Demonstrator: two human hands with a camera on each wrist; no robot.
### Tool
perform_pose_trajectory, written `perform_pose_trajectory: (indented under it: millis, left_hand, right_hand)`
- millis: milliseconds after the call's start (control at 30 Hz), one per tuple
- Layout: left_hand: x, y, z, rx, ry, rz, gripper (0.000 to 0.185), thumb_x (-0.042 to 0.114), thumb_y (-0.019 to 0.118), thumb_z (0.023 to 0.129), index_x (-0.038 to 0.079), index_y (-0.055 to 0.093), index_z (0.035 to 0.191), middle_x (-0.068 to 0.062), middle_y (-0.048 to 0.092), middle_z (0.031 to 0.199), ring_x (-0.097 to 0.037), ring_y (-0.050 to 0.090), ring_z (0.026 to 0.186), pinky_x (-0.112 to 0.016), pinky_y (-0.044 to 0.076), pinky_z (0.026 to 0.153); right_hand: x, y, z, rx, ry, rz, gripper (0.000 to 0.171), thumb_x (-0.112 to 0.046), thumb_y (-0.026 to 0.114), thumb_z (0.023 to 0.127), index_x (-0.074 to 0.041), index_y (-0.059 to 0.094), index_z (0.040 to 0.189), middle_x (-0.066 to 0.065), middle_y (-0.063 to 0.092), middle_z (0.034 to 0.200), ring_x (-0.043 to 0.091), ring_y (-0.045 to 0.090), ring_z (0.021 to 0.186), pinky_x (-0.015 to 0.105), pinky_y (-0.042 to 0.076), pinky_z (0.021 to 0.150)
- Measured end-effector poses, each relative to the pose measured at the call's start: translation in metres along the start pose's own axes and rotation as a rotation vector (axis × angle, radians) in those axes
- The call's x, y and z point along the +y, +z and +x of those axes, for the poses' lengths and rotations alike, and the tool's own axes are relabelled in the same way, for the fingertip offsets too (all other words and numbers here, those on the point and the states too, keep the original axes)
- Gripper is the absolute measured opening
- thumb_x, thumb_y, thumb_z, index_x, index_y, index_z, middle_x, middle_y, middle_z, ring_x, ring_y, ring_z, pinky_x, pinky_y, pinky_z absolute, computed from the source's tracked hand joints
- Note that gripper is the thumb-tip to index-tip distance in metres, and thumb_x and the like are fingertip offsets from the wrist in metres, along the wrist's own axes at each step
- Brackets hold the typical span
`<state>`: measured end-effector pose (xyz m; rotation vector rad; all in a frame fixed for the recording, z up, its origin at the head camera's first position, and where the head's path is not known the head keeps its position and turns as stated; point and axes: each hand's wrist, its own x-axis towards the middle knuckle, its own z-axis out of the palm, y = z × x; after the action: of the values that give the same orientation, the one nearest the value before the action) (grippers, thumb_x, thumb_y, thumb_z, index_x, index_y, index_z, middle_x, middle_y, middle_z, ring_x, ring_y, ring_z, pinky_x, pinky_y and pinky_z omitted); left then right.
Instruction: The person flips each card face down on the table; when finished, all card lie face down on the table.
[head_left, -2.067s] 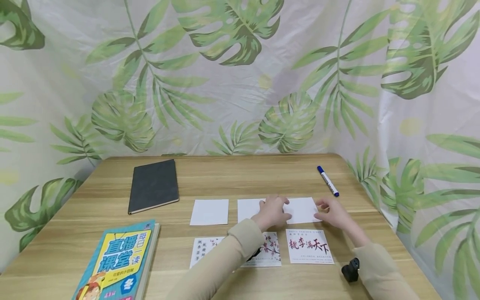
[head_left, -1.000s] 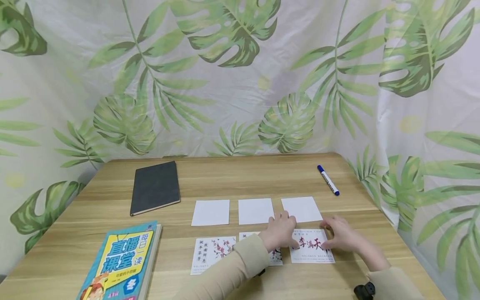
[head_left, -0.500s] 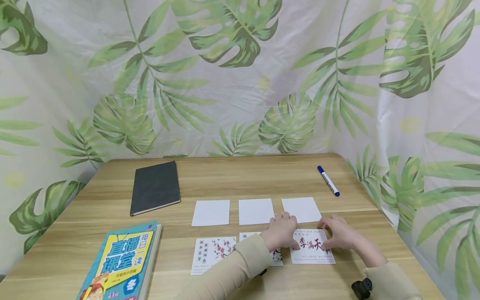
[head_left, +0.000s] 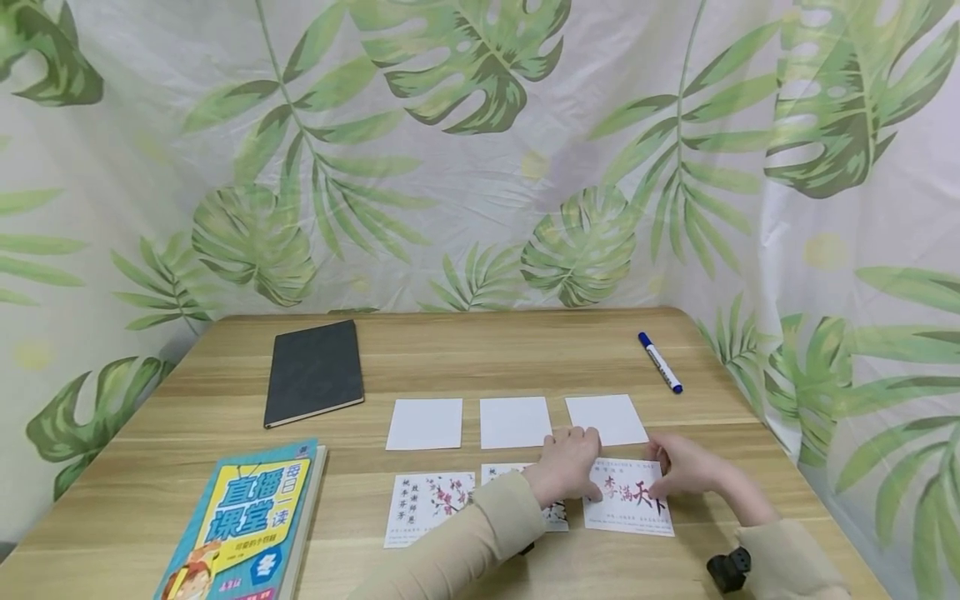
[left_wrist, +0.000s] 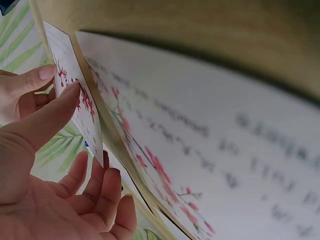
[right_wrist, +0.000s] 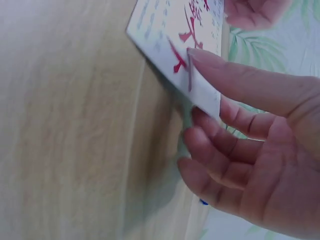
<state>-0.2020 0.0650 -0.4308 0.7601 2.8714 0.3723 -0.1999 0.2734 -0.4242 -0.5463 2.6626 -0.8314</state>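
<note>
A white square card with red calligraphy (head_left: 630, 504) is at the right end of the front row. My left hand (head_left: 568, 468) pinches its left side: in the left wrist view the thumb lies on the printed face and fingers reach behind the card's edge. On the right side my right hand (head_left: 692, 467) grips it, thumb (right_wrist: 235, 82) on top and fingers below. The right wrist view shows this edge raised off the table. Left of it lies a blossom card (head_left: 555, 517), partly hidden by my left hand and sleeve, then another blossom card (head_left: 431, 504).
Three blank white cards (head_left: 424, 423) form a row behind. A dark notebook (head_left: 315, 372) lies at the back left and a blue book (head_left: 243, 517) at the front left. A blue-capped marker (head_left: 660, 363) rests at the back right of the wooden table (head_left: 480, 354).
Both hands have come from the right-hand blank card toward me to the red calligraphy card. Over the last half second that card's near edge has shifted slightly and tilted up.
</note>
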Motion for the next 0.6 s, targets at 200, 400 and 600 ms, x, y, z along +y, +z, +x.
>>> perform_pose_trajectory:
  millis: [200,400,600]
  left_hand:
    - [0.001,0.0,-0.001,0.0,0.008,-0.004,0.042,0.033,0.084,0.067,0.019,0.056,0.095,0.003,0.052,0.092,-0.017,0.045,0.093,-0.033,0.038,0.081]
    - [0.002,-0.001,-0.003,0.008,0.048,-0.006,0.033,0.026,0.083,0.067,0.019,0.059,0.089,0.003,0.051,0.088,-0.013,0.046,0.084,-0.029,0.041,0.075]
    - [0.001,0.001,-0.004,-0.024,0.162,-0.125,0.017,0.006,0.074,0.071,0.012,0.064,0.083,0.006,0.053,0.068,-0.004,0.044,0.06,-0.015,0.036,0.054]
  right_hand:
    - [0.012,-0.005,-0.005,-0.039,0.093,0.22,0.027,-0.003,0.075,0.071,0.004,0.055,0.087,0.001,0.05,0.071,0.012,0.047,0.065,0.022,0.045,0.053]
    - [0.018,-0.008,-0.006,-0.07,0.155,0.389,0.021,-0.008,0.068,0.08,0.005,0.054,0.09,0.001,0.052,0.074,0.012,0.052,0.067,0.023,0.051,0.056]
    - [0.022,-0.012,-0.007,-0.13,0.171,0.593,0.019,-0.016,0.061,0.089,0.001,0.054,0.095,0.0,0.056,0.077,0.009,0.055,0.067,0.021,0.052,0.06]
